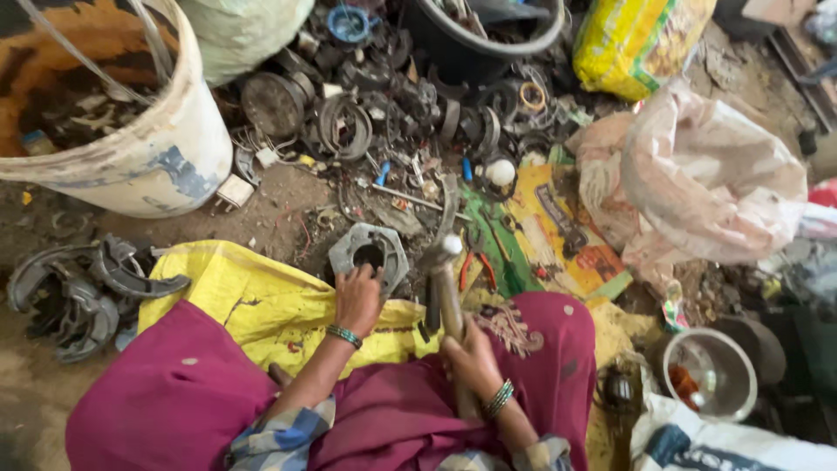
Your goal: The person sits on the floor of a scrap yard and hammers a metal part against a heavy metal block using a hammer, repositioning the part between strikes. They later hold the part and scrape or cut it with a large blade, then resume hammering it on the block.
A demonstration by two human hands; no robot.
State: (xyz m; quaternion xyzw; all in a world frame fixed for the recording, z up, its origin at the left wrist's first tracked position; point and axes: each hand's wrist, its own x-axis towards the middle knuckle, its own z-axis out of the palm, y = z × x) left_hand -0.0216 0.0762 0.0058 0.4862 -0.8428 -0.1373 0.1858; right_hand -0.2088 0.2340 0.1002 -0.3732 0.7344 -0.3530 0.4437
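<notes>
**Two hands at a metal plate and a hammer, amid scrap on the ground**

A magenta cloth (174,392) covers the person's lap across the near part of the scene, and a yellow sack (253,296) is spread on the dirt just beyond it. To the far left stands a large white bucket (166,157), stained and chipped. On the right lies a crumpled pale plastic bag (715,183), with a yellow printed bag (636,39) behind it at the far edge. A wide heap of dark scrap metal parts (392,105) fills the far middle, and a smaller pile of curved metal shoes (78,296) lies at the left. A round steel bowl (711,375) sits near right.

The grey metal plate (370,253), with a round hole through it, rests on the far edge of the yellow sack, at the middle of the scene. The left hand (357,301) lies on its near edge, fingers curled against it, steadying it rather than lifting it. The right hand (471,358) is clenched around the handle of a hammer (446,279), whose head stands just right of the plate; whether it touches the plate cannot be told.
</notes>
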